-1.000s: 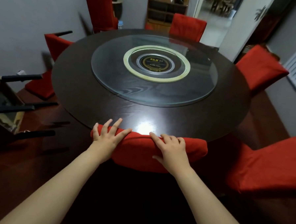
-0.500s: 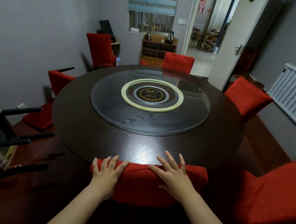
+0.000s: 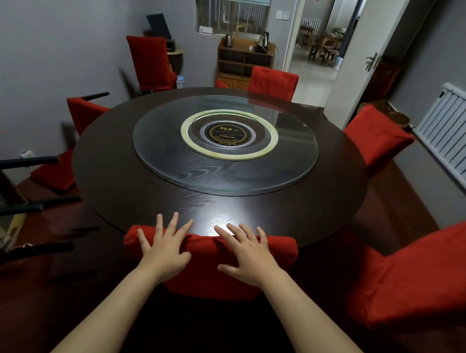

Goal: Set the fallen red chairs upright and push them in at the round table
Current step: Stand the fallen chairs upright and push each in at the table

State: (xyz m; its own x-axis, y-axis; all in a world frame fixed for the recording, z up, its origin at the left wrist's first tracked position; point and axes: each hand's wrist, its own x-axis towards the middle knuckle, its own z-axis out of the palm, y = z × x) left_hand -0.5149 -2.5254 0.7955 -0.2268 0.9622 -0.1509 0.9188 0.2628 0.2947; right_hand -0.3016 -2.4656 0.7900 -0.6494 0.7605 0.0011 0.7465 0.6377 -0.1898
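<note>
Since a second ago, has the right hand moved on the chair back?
Yes. The right hand has opened: fingers that curled on the chair back now reach straight forward past it, over the round table.

Dim room, table (image 3: 150,196) glare, wide-angle edge distortion

Grey walls (image 3: 44,45), white radiator (image 3: 452,139), wooden shelf unit (image 3: 244,61)

Under my grip: plain red fabric-covered chair back (image 3: 203,280). Just beyond my grip: dark brown round wooden table (image 3: 123,192), wavy grain; clear round glass turntable (image 3: 157,150), pale yellow ring, black-and-gold centre.
</note>
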